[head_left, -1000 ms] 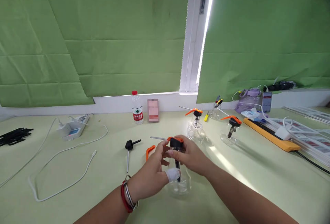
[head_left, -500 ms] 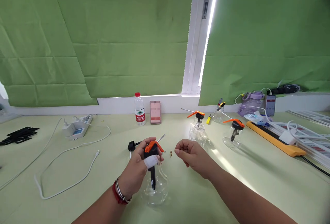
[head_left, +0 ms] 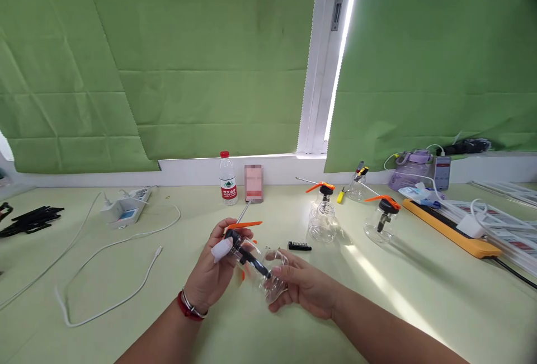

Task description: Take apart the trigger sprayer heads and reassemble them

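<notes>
A clear bottle [head_left: 276, 291] lies tilted between my hands, its base toward the right. My left hand [head_left: 216, 260], with white tape on the thumb, is closed around the black pump head [head_left: 233, 235] at the bottle's neck. An orange lever [head_left: 247, 224] and a thin metal spout [head_left: 243, 212] stick out above those fingers. Inside the clear body runs a black tube [head_left: 255, 263]. My right hand [head_left: 304, 283] grips the bottle's base, thumb on the near wall. A black part with a spring [head_left: 299, 246] lies on the table just beyond the right hand.
Right of the hands stand a clear bottle with an orange lever [head_left: 322, 224] and another such bottle [head_left: 380, 224]. Further back are a yellow screwdriver [head_left: 340, 196], a water bottle [head_left: 228, 182] and a phone [head_left: 254, 184]. A white cable [head_left: 126, 238] loops at left.
The bottle has gone from upright to tilted, with its base swung right. My right hand, apart from it before, now holds the base. The black spring part now shows on the table.
</notes>
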Motion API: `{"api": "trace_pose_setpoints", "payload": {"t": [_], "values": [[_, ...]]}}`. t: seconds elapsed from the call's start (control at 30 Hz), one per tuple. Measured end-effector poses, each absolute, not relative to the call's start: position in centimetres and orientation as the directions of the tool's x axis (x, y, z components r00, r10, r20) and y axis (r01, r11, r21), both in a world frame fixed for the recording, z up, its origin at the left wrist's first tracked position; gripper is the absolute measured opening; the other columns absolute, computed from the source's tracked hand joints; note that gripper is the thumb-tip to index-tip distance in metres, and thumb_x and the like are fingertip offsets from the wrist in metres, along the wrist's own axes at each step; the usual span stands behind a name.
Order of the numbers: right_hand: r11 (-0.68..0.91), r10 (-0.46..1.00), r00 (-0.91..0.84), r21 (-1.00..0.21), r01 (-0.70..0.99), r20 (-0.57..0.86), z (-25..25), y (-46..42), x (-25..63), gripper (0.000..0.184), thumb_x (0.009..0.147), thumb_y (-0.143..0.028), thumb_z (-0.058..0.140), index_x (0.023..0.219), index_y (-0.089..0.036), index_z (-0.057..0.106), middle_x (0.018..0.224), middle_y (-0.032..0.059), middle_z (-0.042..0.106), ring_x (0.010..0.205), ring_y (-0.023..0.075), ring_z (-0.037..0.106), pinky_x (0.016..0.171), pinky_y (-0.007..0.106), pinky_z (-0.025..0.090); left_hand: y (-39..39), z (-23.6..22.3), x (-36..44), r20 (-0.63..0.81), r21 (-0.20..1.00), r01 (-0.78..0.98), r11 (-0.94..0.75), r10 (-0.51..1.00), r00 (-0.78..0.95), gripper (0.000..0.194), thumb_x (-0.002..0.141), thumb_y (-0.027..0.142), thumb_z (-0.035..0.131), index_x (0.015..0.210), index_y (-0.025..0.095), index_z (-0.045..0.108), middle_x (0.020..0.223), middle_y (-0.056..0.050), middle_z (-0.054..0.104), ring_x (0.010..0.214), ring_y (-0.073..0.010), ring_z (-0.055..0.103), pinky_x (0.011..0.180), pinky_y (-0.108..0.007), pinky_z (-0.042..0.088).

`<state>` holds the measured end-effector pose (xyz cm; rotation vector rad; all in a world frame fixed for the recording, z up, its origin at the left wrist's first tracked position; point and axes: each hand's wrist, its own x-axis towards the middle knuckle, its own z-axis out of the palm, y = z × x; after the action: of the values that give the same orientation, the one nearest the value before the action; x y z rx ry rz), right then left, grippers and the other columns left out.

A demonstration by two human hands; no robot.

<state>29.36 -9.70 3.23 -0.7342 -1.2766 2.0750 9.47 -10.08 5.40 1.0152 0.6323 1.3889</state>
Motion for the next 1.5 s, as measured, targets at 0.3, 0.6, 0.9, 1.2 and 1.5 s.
{"api": "trace_pose_setpoints", "payload": {"t": [0.3, 0.6, 0.9, 1.2, 1.5], "values": [[0.101, 0.908, -0.419, -0.975, 0.199, 0.008, 3.4, -8.8, 30.3, 0.05, 0.069, -0.047, 0.068, 0.107, -0.022, 0.047, 0.081, 0.0001, 0.045, 0.068, 0.0146, 0.048, 0.054, 0.029, 0.05, -9.1, 4.0, 9.3, 0.098, 0.959, 0.271, -0.08, 0.994, -0.054, 0.034, 0.084, 0.052, 0.041, 0.073, 0.02, 0.045, 0.049, 0.007, 0.046, 0.034, -0.0094, 0.042, 0.033, -0.019, 0.033], [0.616, 0.761, -0.479, -0.717, 0.327, 0.437, 3.6, -8.2, 31.4, 0.063, 0.073, -0.038, 0.066, 0.129, -0.031, 0.038, 0.129, 0.0105, 0.037, 0.118, 0.0294, 0.04, 0.097, 0.049, 0.037, -8.9, 4.4, 9.2, 0.045, 0.977, 0.213, -0.019, 0.992, -0.12, 0.036, 0.084, 0.053, 0.04, 0.068, 0.02, 0.041, 0.047, 0.008, 0.041, 0.032, -0.0075, 0.036, 0.031, -0.018, 0.027], [0.461, 0.798, -0.537, -0.852, 0.247, 0.276, 3.9, -8.9, 31.3, 0.064, 0.077, -0.039, 0.062, 0.134, -0.032, 0.032, 0.129, 0.0099, 0.041, 0.109, 0.0256, 0.05, 0.092, 0.046, 0.044, -8.7, 4.2, 8.7, 0.087, 0.961, 0.265, -0.072, 0.995, -0.047, 0.034, 0.087, 0.05, 0.037, 0.07, 0.021, 0.043, 0.047, 0.008, 0.038, 0.034, -0.0075, 0.033, 0.034, -0.019, 0.027], [-0.111, 0.79, -0.603, -0.993, 0.039, -0.112, 3.7, -8.1, 31.2, 0.051, 0.088, -0.052, 0.039, 0.131, -0.025, 0.029, 0.118, 0.0133, 0.047, 0.089, 0.022, 0.061, 0.066, 0.041, 0.055, -9.4, 3.8, 9.1, 0.306, 0.863, 0.421, -0.278, 0.952, 0.002, 0.028, 0.088, 0.045, 0.041, 0.077, 0.019, 0.047, 0.055, 0.006, 0.043, 0.046, -0.0087, 0.039, 0.044, -0.02, 0.034], [0.914, 0.233, -0.759, 0.129, 0.384, 0.608, 4.3, -8.4, 31.7, 0.049, 0.077, -0.011, 0.062, 0.121, -0.026, 0.048, 0.129, 0.0106, 0.047, 0.125, 0.0291, 0.038, 0.099, 0.051, 0.041, -8.7, 5.1, 9.4, -0.159, 0.981, 0.122, 0.151, 0.986, 0.06, 0.044, 0.081, 0.06, 0.042, 0.067, 0.018, 0.045, 0.05, 0.005, 0.048, 0.031, -0.0044, 0.026, 0.028, -0.017, 0.017]]}}
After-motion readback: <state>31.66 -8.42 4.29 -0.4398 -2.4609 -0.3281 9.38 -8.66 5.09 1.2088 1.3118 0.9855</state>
